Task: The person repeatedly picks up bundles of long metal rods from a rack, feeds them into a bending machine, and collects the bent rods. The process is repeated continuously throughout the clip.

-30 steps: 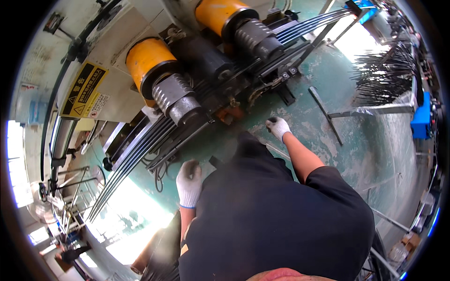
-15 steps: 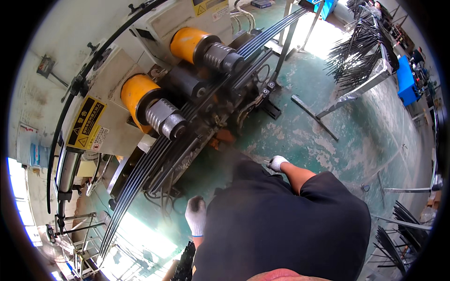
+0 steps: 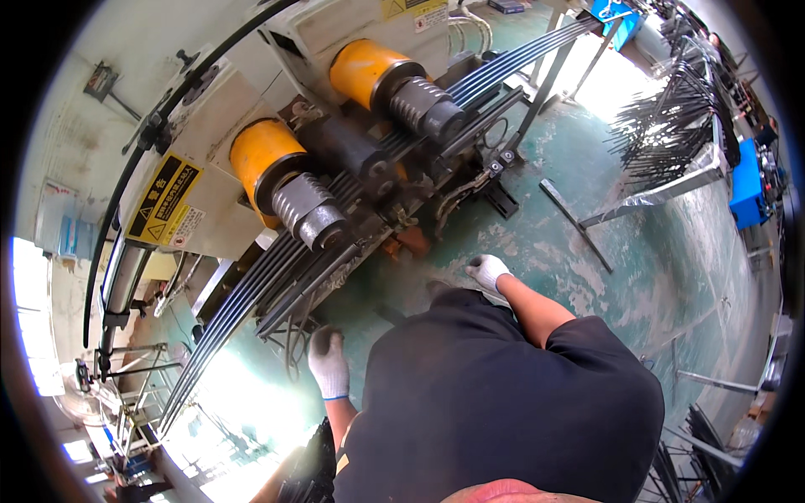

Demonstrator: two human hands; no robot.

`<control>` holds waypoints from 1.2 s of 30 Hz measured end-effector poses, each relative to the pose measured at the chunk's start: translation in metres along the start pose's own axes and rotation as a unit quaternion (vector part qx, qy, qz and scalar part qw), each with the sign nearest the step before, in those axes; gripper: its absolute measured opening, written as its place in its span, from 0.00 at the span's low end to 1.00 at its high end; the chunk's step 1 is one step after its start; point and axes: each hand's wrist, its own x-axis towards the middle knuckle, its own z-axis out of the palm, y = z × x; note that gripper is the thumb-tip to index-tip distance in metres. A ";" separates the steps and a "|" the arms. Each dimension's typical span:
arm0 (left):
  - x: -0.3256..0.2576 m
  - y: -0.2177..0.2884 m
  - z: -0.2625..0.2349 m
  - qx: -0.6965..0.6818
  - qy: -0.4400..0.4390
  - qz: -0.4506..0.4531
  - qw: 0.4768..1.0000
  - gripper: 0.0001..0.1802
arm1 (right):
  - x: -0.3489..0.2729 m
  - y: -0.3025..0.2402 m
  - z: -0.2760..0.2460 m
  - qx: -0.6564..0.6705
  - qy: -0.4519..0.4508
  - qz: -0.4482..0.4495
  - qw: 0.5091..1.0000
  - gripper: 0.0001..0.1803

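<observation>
My left hand (image 3: 328, 362), in a white glove with dark-stained fingers, hangs in front of the machine, below the near ends of the rods. Its fingers are curled and nothing shows in them. My right hand (image 3: 487, 272), also in a white glove, is over the floor right of the machine's front. It is closed, with no object visible. Before me, long dark metal rods (image 3: 220, 356) lie side by side through the machine, under two yellow cylinders (image 3: 267, 159) (image 3: 369, 71) with ribbed steel ends. Neither hand touches the rods.
The machine's pale housing (image 3: 226, 113) with a warning label stands at left. At right a metal rack (image 3: 671, 189) holds many dark rods, near a blue box (image 3: 746, 189). A metal floor bar (image 3: 574, 225) lies before the rack. More dark rods (image 3: 708, 440) are at lower right.
My view has shifted, so the machine appears farther right. Both hands have moved up in the picture, nearer the machine, the left one also leftward. More of my left forearm shows.
</observation>
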 end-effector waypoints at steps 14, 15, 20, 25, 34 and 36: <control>0.075 -0.031 -0.140 -0.454 0.127 0.017 0.882 0.29 | -0.013 -0.222 -0.079 0.196 0.286 -0.405 0.846 0.20; 0.080 -0.002 -0.136 -0.479 0.142 0.033 0.866 0.30 | -0.018 -0.238 -0.084 0.235 0.302 -0.360 0.851 0.19; 0.084 0.084 -0.136 -0.559 0.203 0.056 0.802 0.32 | 0.005 -0.277 -0.087 0.528 0.189 -0.233 0.795 0.24; 0.104 0.065 -0.164 -0.580 0.233 0.022 0.780 0.29 | 0.006 -0.299 -0.091 0.640 0.127 -0.236 0.720 0.23; 0.114 0.058 -0.231 -0.209 0.285 0.112 0.929 0.24 | 0.013 -0.303 -0.098 0.688 0.087 -0.199 0.693 0.19; 0.108 0.096 -0.247 -0.261 0.303 0.139 0.906 0.24 | 0.014 -0.301 -0.100 0.690 0.090 -0.200 0.690 0.18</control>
